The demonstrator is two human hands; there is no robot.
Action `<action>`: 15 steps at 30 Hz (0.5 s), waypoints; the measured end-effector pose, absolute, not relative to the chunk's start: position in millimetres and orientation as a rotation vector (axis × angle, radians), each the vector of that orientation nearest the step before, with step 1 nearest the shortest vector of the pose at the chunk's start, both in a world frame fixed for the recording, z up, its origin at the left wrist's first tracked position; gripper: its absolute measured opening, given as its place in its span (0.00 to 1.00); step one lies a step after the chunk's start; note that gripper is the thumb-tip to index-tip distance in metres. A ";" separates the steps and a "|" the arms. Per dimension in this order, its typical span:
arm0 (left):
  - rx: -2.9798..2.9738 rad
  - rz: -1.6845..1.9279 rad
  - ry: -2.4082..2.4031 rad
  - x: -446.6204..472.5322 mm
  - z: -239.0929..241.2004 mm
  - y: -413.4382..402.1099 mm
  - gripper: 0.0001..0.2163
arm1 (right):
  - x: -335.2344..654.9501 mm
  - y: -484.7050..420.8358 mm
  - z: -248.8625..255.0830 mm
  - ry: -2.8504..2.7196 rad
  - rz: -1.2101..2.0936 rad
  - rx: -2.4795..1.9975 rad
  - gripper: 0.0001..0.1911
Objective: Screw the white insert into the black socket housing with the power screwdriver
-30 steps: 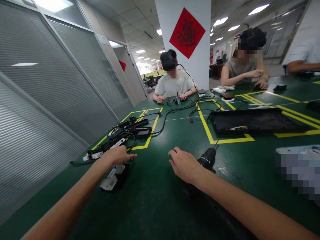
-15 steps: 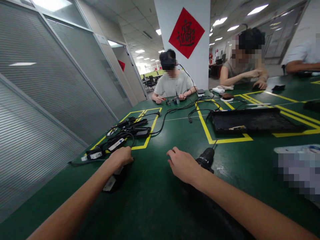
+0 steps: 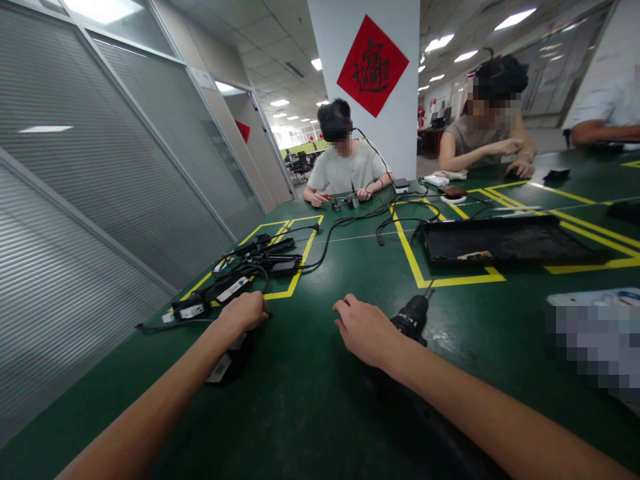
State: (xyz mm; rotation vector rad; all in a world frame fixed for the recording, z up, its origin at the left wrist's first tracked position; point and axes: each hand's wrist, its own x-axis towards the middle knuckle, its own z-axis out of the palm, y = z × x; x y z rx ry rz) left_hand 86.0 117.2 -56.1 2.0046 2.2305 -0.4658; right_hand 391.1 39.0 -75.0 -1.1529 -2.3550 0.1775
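Note:
My left hand (image 3: 245, 310) is closed, its curled fingers resting low at the table on the left. A black block with a white label (image 3: 220, 368) lies beneath that wrist, partly covered by the forearm. Whether the fingers grip its far end is hidden. My right hand (image 3: 367, 330) rests near the middle with loosely bent fingers apart and nothing visible in them. Beside it lies a black power drill (image 3: 413, 317), chuck and bit pointing away to the right. The hand and forearm hide much of the drill's body.
Black power adapters and cables (image 3: 270, 257) are heaped within yellow tape at left. A shallow black tray (image 3: 515, 243) lies at right, near a blurred pale packet (image 3: 595, 340). Across the green table (image 3: 300, 400) sit a person in a pale shirt (image 3: 345, 167) and others to the right.
My left hand has shifted and turned very slightly at the end of the black block. My right hand and the drill stay where they were.

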 end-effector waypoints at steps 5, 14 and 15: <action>2.027 -0.475 2.217 85.4 -55.2 114.2 0.12 | 391.9 38.6 -76.0 -2.352 0.163 -1.141 0.08; 2.058 -0.381 2.196 92.1 -25.7 103.1 0.14 | 391.8 38.0 -75.7 -2.352 0.150 -1.149 0.08; 2.059 -0.332 2.213 88.3 -18.4 100.0 0.14 | 392.0 38.0 -75.6 -2.354 0.151 -1.145 0.08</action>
